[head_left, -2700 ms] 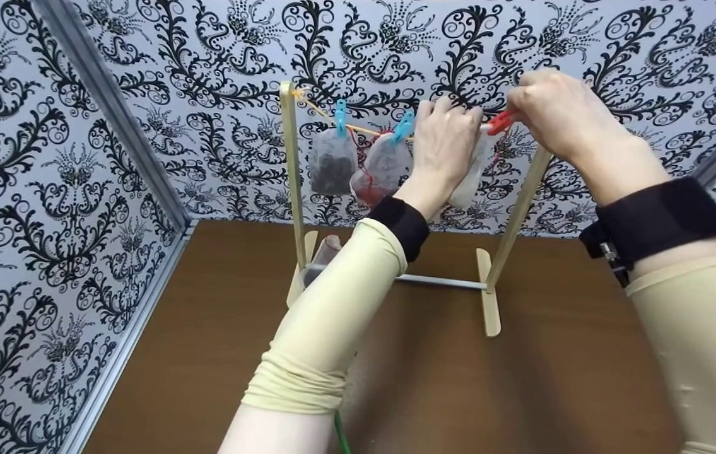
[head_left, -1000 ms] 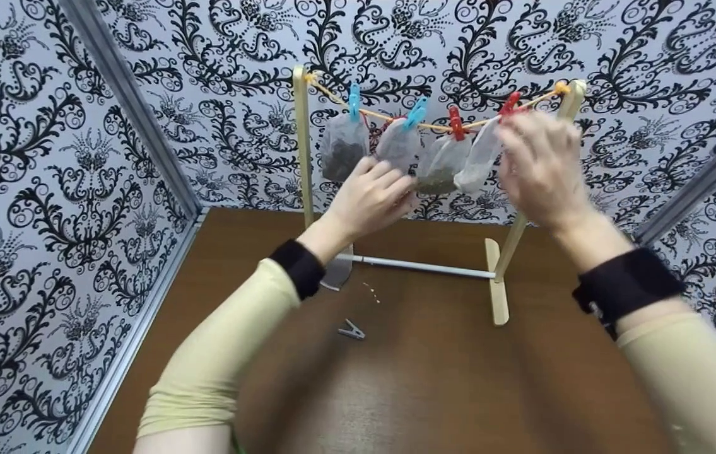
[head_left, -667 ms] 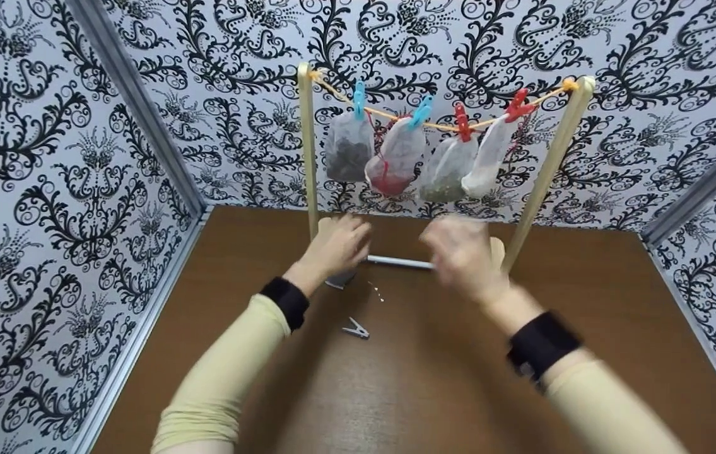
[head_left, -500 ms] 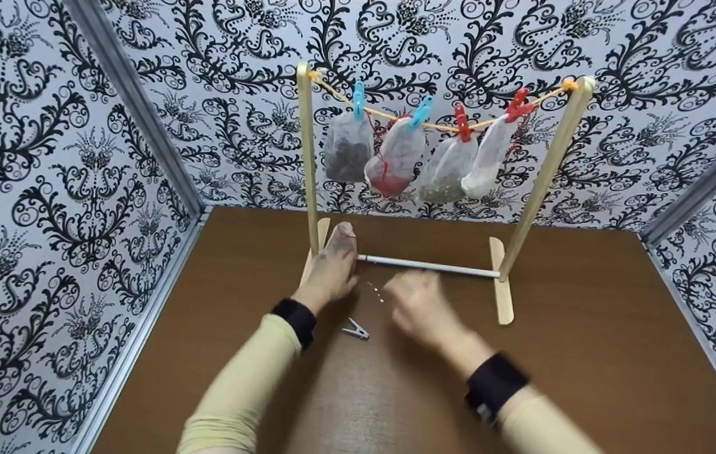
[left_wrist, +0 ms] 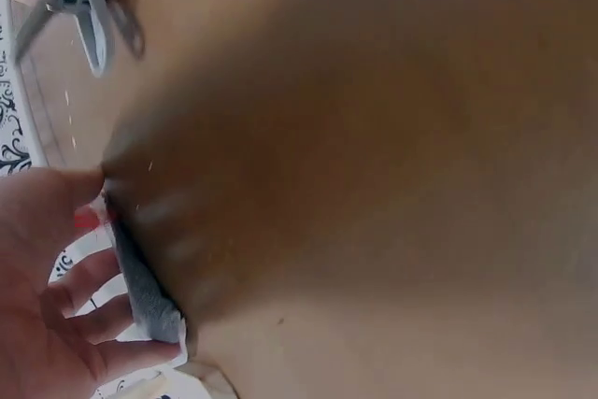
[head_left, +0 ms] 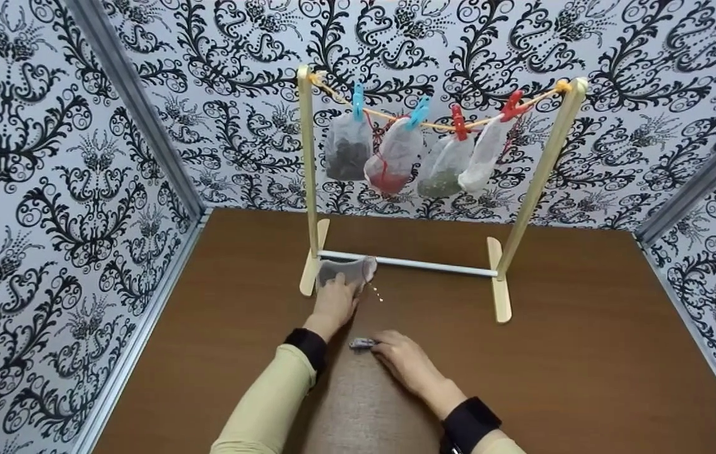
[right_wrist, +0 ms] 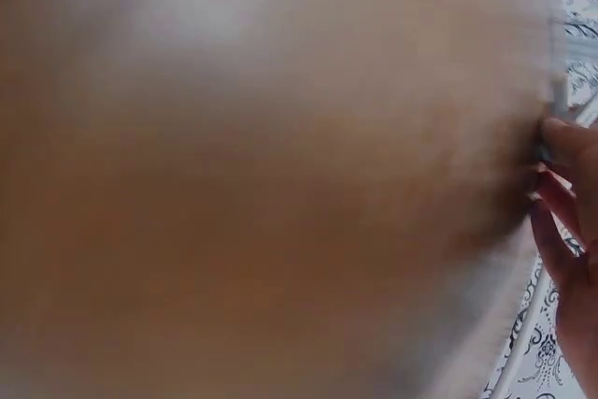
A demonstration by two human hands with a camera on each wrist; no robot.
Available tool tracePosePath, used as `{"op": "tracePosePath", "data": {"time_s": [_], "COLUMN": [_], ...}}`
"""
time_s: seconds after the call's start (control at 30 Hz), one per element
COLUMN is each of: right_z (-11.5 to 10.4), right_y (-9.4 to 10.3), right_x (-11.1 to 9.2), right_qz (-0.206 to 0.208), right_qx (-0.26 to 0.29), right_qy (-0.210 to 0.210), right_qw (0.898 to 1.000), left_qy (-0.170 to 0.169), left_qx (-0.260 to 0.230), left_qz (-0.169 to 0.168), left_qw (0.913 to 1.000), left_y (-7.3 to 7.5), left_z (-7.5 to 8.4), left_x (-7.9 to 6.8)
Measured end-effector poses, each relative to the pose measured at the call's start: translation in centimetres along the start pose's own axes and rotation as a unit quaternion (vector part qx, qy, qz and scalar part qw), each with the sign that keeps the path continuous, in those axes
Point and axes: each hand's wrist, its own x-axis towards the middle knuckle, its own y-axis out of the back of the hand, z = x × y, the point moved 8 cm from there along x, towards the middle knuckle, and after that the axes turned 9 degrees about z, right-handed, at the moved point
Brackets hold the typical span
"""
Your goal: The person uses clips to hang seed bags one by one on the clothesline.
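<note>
My left hand (head_left: 334, 304) holds a small mesh pouch (head_left: 352, 269) with dark grey contents at the left foot of the stand. In the left wrist view, thumb and fingers lie around the pouch (left_wrist: 145, 296). My right hand (head_left: 409, 364) pinches a grey clothespin (head_left: 361, 343) low over the tabletop; the left wrist view shows this clothespin (left_wrist: 91, 25) close up. The right wrist view is blurred. Behind, an orange line (head_left: 383, 116) carries several filled pouches. Blue clothespins (head_left: 358, 103) clip the left ones, red clothespins (head_left: 458, 123) the right ones.
The wooden stand has a left post (head_left: 309, 157), a right post (head_left: 540, 176) and a white crossbar (head_left: 433, 266) low between them. Small white specks (head_left: 378, 292) show beside the held pouch. Patterned walls (head_left: 585, 145) enclose the brown table (head_left: 585, 353) behind and at both sides.
Both hands have come down from the line. The left has taken hold of the pouch and drawn it from the stand's foot. The right has picked up the grey clothespin from the table.
</note>
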Motion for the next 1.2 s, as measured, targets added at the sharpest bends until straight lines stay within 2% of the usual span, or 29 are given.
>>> {"op": "tracePosePath", "data": {"time_s": [0.1,0.17,0.3,0.43,0.57,0.7,0.83,1.07,1.2], "right_z": [0.1,0.2,0.8,2.2,3.4,3.5,3.4,4.2,5.0], "right_y": [0.5,1.0,1.8,3.0,4.2,5.2,5.9,7.1,7.4], "right_x": [-0.3,-0.3,-0.5,-1.0,-1.7,-1.9,-2.1,-2.9,-3.7], "right_qz": [0.024,0.039,0.059,0.068,0.055,0.03,0.007,-0.028,-0.058], "right_qx": [-0.015,-0.031,-0.082,-0.13,-0.167,-0.191,-0.171,-0.091,-0.042], "right_qy": [-0.009,-0.014,-0.037,-0.095,-0.138,-0.147,-0.152,-0.176,-0.213], "right_qw": [1.0,0.999,0.994,0.985,0.975,0.97,0.974,0.98,0.974], "left_qy": [0.004,0.01,0.022,0.036,0.043,0.03,0.028,0.021,0.015], "left_qx": [-0.005,-0.014,-0.025,-0.015,0.01,0.041,0.053,0.07,0.083], "left_qz": [0.047,0.057,0.029,0.004,-0.009,-0.019,-0.015,-0.005,-0.011], "left_qw": [0.9989,0.9982,0.999,0.9992,0.999,0.9985,0.9981,0.9973,0.9963], "left_y": [0.7,0.8,0.7,0.5,0.4,0.5,0.8,1.3,1.2], "left_z": [0.5,0.8,1.3,1.8,2.4,2.8,2.7,2.9,3.1], "left_x": [-0.3,-0.3,-0.4,-0.4,-0.7,-1.2,-1.7,-2.5,-2.9]}}
